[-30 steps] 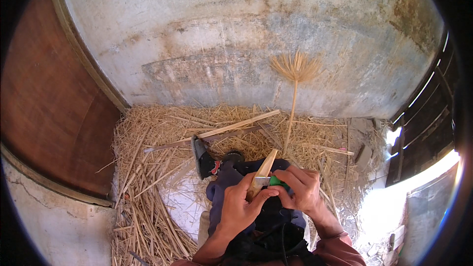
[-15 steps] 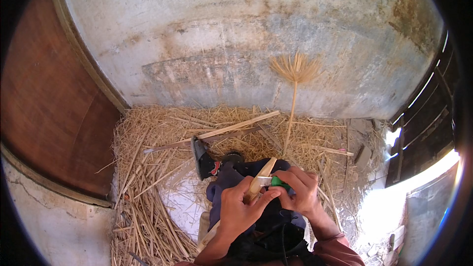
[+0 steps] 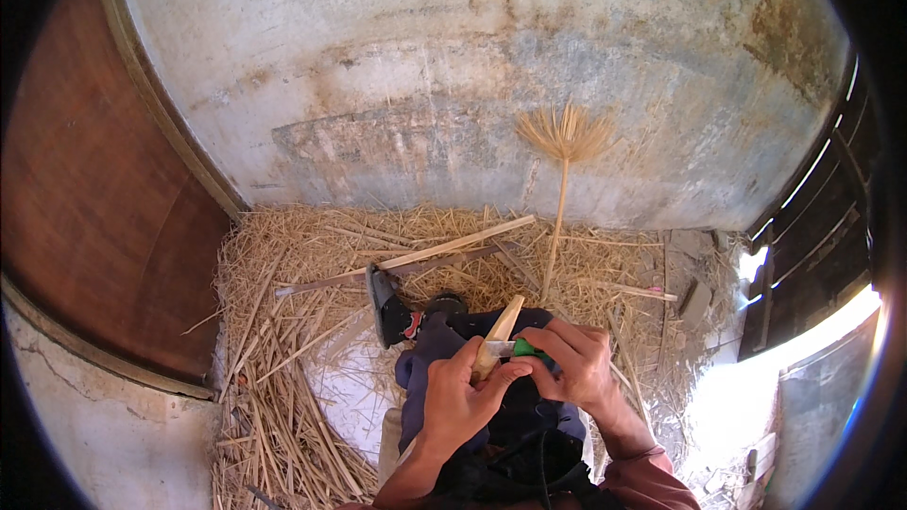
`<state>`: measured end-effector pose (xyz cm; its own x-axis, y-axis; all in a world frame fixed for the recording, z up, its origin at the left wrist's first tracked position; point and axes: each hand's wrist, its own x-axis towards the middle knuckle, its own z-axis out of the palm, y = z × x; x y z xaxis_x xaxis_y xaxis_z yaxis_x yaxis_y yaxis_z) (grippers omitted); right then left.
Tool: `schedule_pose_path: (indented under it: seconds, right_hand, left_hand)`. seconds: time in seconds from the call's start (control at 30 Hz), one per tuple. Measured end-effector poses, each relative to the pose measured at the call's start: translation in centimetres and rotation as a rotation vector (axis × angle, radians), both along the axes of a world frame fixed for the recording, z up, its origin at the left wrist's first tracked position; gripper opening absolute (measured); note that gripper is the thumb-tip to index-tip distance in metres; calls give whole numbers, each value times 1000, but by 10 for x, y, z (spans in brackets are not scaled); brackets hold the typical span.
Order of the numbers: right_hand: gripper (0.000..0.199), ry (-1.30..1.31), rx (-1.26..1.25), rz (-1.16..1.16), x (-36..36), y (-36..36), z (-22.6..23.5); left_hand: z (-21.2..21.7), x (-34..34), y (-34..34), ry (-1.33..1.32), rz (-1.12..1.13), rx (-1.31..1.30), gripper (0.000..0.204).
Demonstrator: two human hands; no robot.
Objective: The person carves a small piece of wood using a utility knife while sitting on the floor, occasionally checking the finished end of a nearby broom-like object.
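Straw (image 3: 283,321) covers the floor below a stained concrete wall (image 3: 472,66), with long wooden slats (image 3: 453,247) lying across it. Over the lap, the left hand (image 3: 463,401) is closed around a pale stick (image 3: 498,335), its tip pointing away. The right hand (image 3: 576,364) is clamped on a green-handled knife (image 3: 518,348), blade against the stick. Shaving looks best done in shallow strokes away from the body, left thumb kept behind the edge.

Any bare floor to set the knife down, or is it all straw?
One pale bare patch, left of the knees, bordered by straw and the shoe. Grey floor strip at right beside the dark door. Crowded: lap, where left hand and right hand hold the wood piece and green-handled knife.
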<state>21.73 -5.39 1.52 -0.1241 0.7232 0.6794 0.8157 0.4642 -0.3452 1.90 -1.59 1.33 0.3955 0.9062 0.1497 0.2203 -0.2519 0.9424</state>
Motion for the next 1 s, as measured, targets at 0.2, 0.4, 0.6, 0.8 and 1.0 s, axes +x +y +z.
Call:
schedule_pose_path:
  seconds: [0.2, 0.4, 0.6, 0.8, 1.0]
  right_hand:
    - [32, -19, 24, -37, -3, -5, 3]
    - [32, 84, 23, -83, -14, -4, 2]
    - [33, 56, -37, 57, 1, 2, 0]
    - [33, 17, -50, 93, 2, 5, 5]
    - [32, -19, -16, -6, -3, 2, 7]
  left_hand:
    - [0, -1, 1, 14, 21, 19, 39]
    - [-5, 2, 0, -30, 92, 34, 43]
    - [8, -3, 3, -17, 2, 37, 49]
    - [-3, -6, 7, -46, -39, 46, 47]
    - [-4, -1, 5, -53, 3, 24, 42]
